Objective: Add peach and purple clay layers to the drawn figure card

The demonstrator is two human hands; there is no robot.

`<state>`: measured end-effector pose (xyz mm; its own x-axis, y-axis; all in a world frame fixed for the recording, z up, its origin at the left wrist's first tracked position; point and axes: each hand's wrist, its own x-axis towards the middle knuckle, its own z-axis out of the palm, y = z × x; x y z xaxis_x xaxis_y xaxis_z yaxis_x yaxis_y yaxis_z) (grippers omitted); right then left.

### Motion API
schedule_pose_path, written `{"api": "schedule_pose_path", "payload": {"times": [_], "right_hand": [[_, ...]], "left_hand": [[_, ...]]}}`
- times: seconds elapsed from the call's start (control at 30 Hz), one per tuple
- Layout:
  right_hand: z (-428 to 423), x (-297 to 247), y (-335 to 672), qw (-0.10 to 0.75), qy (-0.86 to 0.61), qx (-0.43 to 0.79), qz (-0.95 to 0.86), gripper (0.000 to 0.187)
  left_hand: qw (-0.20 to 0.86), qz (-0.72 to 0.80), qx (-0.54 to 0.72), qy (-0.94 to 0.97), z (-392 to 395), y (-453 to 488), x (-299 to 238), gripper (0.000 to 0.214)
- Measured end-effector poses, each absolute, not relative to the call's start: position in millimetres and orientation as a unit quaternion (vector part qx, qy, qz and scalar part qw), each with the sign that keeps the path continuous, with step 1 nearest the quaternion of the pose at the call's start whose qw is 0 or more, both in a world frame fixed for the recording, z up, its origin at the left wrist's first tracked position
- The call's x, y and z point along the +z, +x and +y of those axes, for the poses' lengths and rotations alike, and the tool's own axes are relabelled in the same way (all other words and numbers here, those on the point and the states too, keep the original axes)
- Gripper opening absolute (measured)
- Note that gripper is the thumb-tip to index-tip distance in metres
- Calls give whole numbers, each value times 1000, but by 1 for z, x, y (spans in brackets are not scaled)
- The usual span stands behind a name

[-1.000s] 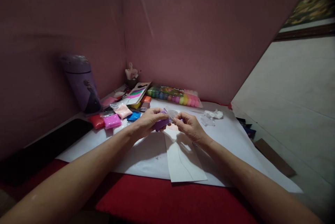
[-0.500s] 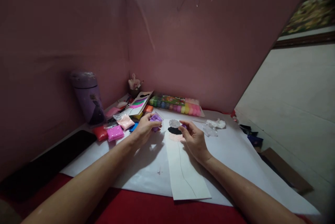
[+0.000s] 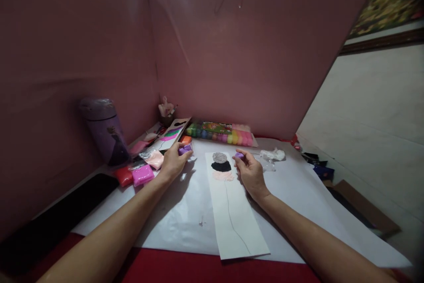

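Observation:
My left hand (image 3: 172, 161) is closed on a purple clay packet (image 3: 185, 148), held low beside the other clay packets at the left. My right hand (image 3: 250, 172) pinches a small purple clay piece (image 3: 239, 155) between thumb and fingers, just right of a long white paper strip (image 3: 236, 221). At the strip's top sit a grey clay blob (image 3: 219, 157), a black clay patch (image 3: 221, 167) and a pale pink clay patch (image 3: 223, 176). A thin drawn line runs down the strip.
Pink, red and magenta clay packets (image 3: 142, 175) lie at the left by a purple tumbler (image 3: 104, 130) and a black phone (image 3: 59, 212). A multicolour clay box (image 3: 220, 130) stands against the pink partition (image 3: 251, 53). Crumpled clear wrappers (image 3: 271, 156) lie right of my hand. White sheet (image 3: 298, 194) covers red cloth.
My hands have parted: the left carried the purple packet leftward toward the packets, the right kept a small purple piece and moved right. The strip's clay patches are now uncovered.

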<state>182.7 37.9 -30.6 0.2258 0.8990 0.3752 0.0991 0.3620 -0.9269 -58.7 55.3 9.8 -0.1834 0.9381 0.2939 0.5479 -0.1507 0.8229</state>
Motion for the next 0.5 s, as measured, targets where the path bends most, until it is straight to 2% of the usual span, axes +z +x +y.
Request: {"api": "schedule_pose_path", "payload": {"times": [0.17, 0.33, 0.5], "right_hand": [[35, -26, 178, 635, -450, 377, -502, 50], [33, -24, 176, 633, -427, 388, -516, 41], [32, -27, 178, 628, -434, 338, -549, 31]], "left_hand": [[103, 643, 378, 658, 48, -52, 12, 28], [-76, 599, 328, 726, 35, -38, 12, 23], [-90, 524, 339, 776, 25, -26, 11, 29]]}}
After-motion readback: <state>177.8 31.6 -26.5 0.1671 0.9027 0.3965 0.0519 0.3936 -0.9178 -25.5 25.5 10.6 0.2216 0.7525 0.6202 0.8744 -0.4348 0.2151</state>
